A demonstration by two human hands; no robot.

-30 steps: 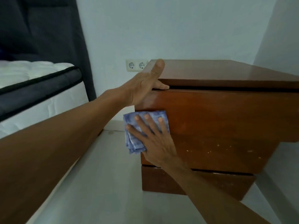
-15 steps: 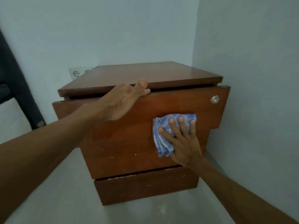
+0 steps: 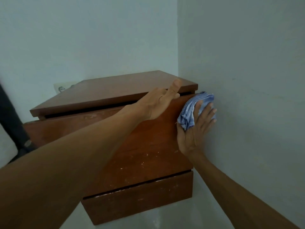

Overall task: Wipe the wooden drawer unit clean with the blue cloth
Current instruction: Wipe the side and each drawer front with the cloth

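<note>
My left hand rests flat on the top front edge of the wooden drawer unit. My right hand, fingers straight, presses the blue cloth on its top right corner.

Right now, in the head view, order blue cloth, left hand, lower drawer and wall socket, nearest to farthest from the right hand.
1. blue cloth, pressed under the right hand
2. left hand, just to its left
3. lower drawer, below
4. wall socket, far left, behind the unit

Right hand presses blue cloth onto wooden drawer unit corner.
</note>
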